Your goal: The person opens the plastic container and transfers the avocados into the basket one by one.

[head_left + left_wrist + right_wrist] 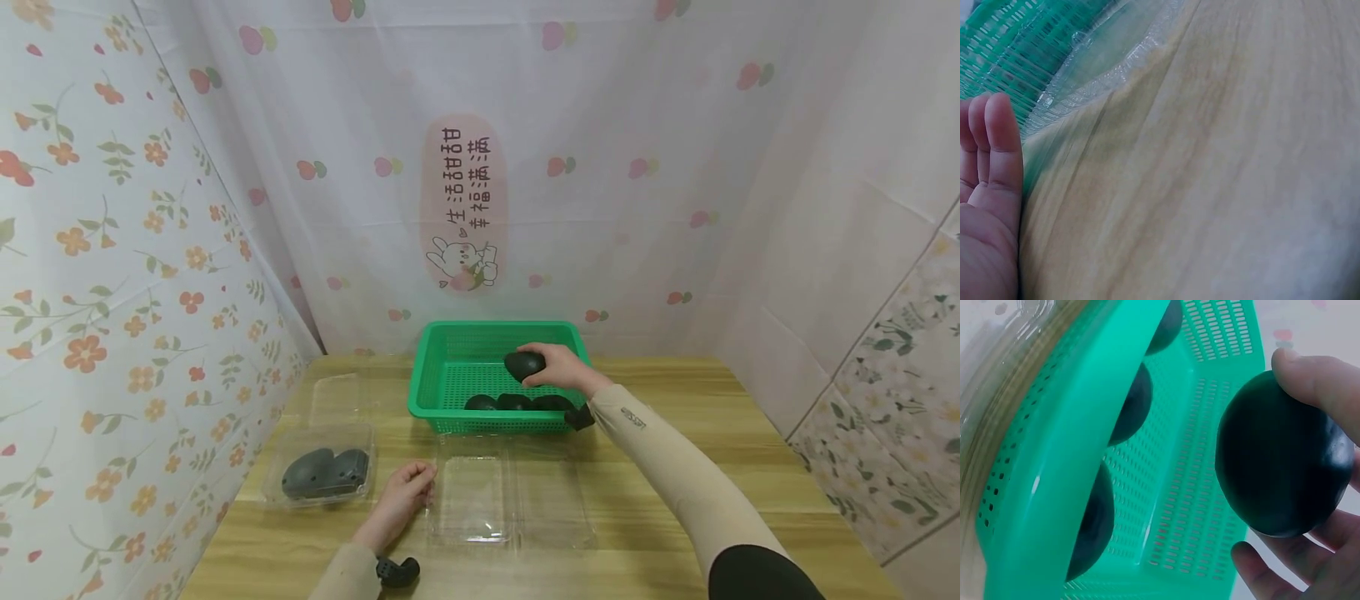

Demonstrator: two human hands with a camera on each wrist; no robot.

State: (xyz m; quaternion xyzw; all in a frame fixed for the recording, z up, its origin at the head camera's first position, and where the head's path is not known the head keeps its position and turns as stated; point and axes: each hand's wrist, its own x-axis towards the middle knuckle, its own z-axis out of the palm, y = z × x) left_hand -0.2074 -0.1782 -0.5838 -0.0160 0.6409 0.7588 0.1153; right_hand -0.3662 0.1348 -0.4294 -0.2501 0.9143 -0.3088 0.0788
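My right hand (pixel 558 367) holds a dark, smooth avocado (pixel 524 365) above the green plastic basket (pixel 425 367). In the right wrist view, thumb and fingers grip this avocado (pixel 1282 456) around its sides, apart from the basket. Several more avocados (pixel 514 402) lie along the basket's near wall. My left hand (pixel 405 493) rests at the left edge of a clear plastic clamshell box (pixel 474 500), which stands open with its lid (pixel 553 504) folded to the right. The left wrist view shows loosely bent fingers (pixel 1002 125) beside the box's rim; the thumb is hidden there.
At the left, a second clear clamshell box (pixel 360 437) holds dark avocados (pixel 324 472), its lid (pixel 335 400) raised behind. The wood-grain table (pixel 645 517) has patterned curtains (pixel 637 208) behind it and at both sides. Black wrist devices (pixel 397 572) sit on both wrists.
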